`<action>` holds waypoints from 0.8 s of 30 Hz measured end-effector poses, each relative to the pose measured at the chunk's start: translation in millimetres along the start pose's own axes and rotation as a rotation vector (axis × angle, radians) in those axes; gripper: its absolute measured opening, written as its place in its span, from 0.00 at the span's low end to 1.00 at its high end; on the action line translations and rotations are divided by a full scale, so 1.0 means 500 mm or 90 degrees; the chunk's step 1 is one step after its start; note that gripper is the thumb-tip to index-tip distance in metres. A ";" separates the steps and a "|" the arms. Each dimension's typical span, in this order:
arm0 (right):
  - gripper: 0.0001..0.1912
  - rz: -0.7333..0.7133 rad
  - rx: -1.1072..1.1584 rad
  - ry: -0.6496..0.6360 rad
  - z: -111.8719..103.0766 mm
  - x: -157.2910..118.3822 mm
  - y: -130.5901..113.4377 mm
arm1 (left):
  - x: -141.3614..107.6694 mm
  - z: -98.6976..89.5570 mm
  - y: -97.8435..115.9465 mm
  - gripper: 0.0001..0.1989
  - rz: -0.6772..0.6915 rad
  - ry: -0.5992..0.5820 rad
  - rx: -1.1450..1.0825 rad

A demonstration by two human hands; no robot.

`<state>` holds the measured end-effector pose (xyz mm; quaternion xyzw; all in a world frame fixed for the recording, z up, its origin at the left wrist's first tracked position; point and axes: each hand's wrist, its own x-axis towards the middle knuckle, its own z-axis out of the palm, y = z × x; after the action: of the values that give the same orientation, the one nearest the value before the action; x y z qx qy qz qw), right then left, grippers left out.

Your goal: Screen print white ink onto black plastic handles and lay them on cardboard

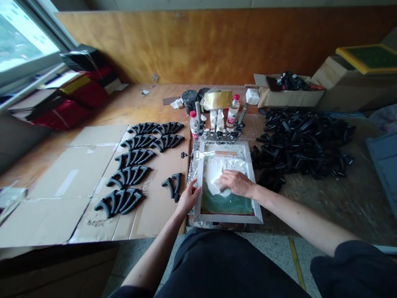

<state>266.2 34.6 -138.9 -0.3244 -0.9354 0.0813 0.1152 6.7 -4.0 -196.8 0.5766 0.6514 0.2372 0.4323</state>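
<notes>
A screen printing frame (256, 209) with metal rails lies in front of me, its green mesh smeared with white ink. My left hand (188, 198) is at the frame's left rail, thumb and fingers closed on its edge. Over the middle of the mesh, my right hand (237, 182) grips a small, pale, ink-smeared squeegee (219, 186), partly hidden by the fingers. The squeegee touches the white ink (214, 169). A hinge clamp (218, 134) holds the frame's far end. Left of my left hand lie a few loose black curved handles (169, 186).
Rows of black curved handles (125, 176) lie on cardboard (62, 178) at the left. A heap of black parts (297, 140) covers the right side. Behind the clamp stand bottles (232, 111), a dark tub (190, 101) and a tape roll (218, 100). An open carton (291, 98) sits back right.
</notes>
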 end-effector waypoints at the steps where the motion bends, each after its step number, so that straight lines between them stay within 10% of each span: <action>1: 0.11 -0.039 0.007 -0.016 -0.007 -0.015 0.000 | -0.001 0.000 0.001 0.30 -0.003 0.001 -0.004; 14: 0.12 0.016 0.070 0.054 0.010 -0.020 -0.016 | -0.008 -0.005 0.015 0.31 -0.028 0.001 -0.095; 24: 0.24 0.357 0.056 0.232 -0.139 0.069 0.134 | -0.045 -0.076 0.144 0.28 0.000 -0.021 -0.266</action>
<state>297.8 113.6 -82.0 -0.5732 -0.7693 0.0908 0.2671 13.4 -2.3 -112.6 0.4782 0.5810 0.3579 0.5529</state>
